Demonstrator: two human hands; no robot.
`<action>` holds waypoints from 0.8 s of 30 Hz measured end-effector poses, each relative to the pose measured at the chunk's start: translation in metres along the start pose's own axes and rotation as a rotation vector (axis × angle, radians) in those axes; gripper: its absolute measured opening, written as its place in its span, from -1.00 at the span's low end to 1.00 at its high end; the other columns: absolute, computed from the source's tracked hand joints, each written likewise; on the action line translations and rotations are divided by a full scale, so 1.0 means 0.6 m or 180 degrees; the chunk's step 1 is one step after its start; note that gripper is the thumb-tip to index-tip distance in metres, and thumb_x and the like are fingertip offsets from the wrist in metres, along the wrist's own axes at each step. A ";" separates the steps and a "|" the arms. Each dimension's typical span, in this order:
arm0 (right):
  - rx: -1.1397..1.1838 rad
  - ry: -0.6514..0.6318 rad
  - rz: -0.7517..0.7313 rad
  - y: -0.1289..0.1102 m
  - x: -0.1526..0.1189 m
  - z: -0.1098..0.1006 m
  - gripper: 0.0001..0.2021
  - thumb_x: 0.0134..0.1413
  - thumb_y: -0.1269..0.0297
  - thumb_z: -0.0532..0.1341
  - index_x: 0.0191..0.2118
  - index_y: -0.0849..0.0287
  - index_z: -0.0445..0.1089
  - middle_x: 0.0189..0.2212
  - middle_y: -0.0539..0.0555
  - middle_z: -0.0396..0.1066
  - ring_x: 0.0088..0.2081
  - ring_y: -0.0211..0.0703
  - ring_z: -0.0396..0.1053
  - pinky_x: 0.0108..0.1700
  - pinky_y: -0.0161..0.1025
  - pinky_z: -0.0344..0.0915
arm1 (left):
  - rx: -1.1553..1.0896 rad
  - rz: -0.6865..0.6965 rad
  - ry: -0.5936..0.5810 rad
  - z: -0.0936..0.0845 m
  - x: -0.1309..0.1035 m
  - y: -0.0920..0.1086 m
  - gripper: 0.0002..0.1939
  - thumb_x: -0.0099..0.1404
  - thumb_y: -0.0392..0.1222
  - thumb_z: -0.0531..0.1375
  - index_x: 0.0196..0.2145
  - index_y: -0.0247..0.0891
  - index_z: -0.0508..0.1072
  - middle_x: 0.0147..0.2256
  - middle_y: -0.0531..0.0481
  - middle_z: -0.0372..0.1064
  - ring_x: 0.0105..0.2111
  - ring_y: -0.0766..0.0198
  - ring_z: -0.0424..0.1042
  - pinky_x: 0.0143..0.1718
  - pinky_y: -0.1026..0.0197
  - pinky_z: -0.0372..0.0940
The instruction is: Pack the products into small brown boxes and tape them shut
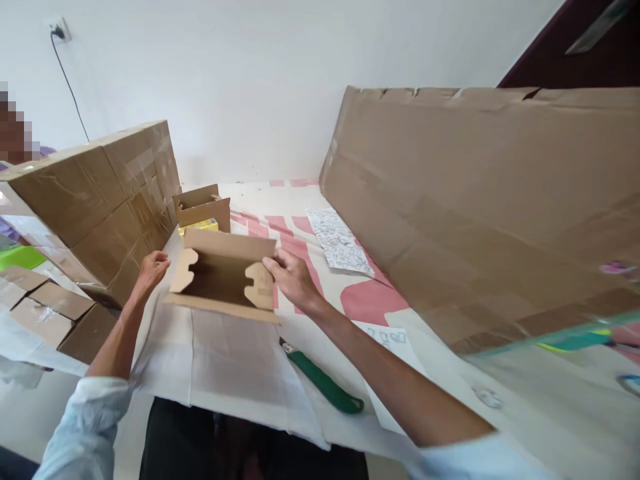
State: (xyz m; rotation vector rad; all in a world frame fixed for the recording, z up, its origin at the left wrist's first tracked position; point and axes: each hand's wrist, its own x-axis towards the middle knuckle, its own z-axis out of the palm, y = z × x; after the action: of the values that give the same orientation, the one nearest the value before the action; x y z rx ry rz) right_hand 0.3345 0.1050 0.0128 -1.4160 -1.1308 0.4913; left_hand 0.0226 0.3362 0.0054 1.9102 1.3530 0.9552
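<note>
A small brown cardboard box (225, 243) is held up tilted over the table, its opening towards me. Two notched side flaps stand at its left and right, and its inside is dark. My right hand (294, 275) pinches the box at its right edge, thumb in front. Just off the left flap, my left hand (154, 270) has its fingers curled together, with nothing visible in them. A green-handled utility knife (325, 383) lies on the white cloth, below my right forearm. Behind the held box sits a yellow box (200, 227), partly hidden.
Another open cardboard box (203, 207) stands further back. Large cardboard panels rise at left (125, 180) and right (475, 200). A printed sheet (340, 240) and a paper with drawings (395, 347) lie on the cloth. A person (17, 133) is at the far left.
</note>
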 end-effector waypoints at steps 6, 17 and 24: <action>0.0441 -0.0097 0.0388 0.017 0.139 0.105 -0.79 0.20 0.07 0.22 -0.35 0.07 0.31 -0.38 0.03 0.40 -0.34 -0.16 0.35 -0.25 -0.19 0.40 | -0.0138 -0.0091 -0.0335 -0.024 -0.176 -0.024 -0.80 0.13 -0.01 0.35 -0.41 -0.17 0.53 -0.48 0.00 0.50 -0.45 0.16 0.48 -0.35 0.15 0.39; -0.0931 -0.0186 -0.0177 0.034 -0.121 -0.023 -0.70 0.33 -0.01 0.21 -0.07 0.08 0.52 -0.06 0.17 0.55 -0.04 0.07 0.50 0.07 0.02 0.44 | -0.0255 0.0218 -0.0914 0.149 -0.075 0.005 -0.82 0.23 -0.05 0.42 -0.38 -0.18 0.58 -0.34 -0.06 0.57 -0.22 0.02 0.53 -0.12 0.09 0.41; -0.2099 -0.0297 0.0319 0.123 -0.342 -0.117 -0.64 0.30 -0.06 0.23 0.00 0.07 0.52 -0.07 0.24 0.57 -0.04 0.18 0.51 0.03 0.05 0.45 | -0.0346 0.0048 -0.1021 0.228 0.038 0.011 -0.70 0.28 -0.18 0.47 -0.07 -0.29 0.59 -0.15 -0.12 0.57 -0.08 0.00 0.55 0.05 0.02 0.44</action>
State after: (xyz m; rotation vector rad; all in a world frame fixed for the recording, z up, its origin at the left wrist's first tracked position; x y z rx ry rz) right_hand 0.3279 -0.0910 -0.1054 -2.0414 -1.3718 0.2590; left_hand 0.1439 0.3469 -0.0608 1.8964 1.0798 0.6781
